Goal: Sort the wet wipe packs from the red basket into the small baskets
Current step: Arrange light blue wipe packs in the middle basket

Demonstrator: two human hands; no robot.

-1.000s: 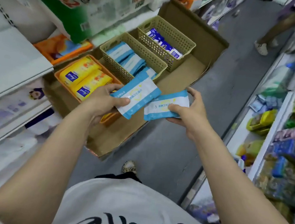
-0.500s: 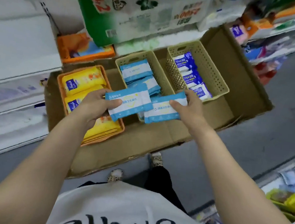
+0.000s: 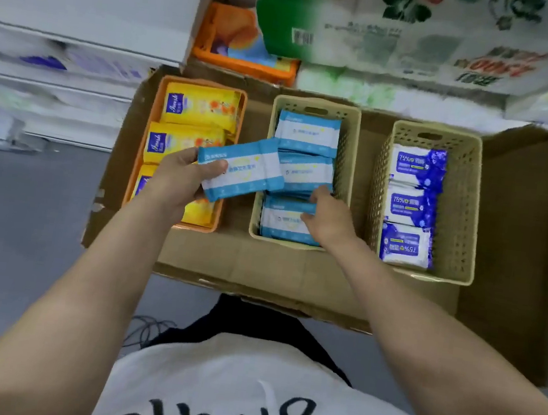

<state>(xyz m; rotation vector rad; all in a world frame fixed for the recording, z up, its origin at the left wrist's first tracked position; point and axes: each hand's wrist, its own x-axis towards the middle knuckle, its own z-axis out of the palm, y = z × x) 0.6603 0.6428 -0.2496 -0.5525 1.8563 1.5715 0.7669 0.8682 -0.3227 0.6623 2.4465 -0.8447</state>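
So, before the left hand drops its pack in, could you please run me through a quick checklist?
1. Left hand grips a light blue pack: ok.
2. Pack matches the packs in the middle basket: ok.
3. Pack is over that basket: not ok, mostly left of its rim.
4. Right hand out of the basket: not ok, it holds the near pack.
5. Room left in the basket: cannot tell.

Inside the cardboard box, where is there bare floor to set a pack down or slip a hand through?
Free: the cardboard strip in front of the three baskets, the gap between orange basket and middle basket, and the wide patch right of the right basket. Crowded: the middle basket, where the right hand is placing a pack and the left hand holds another pack above.
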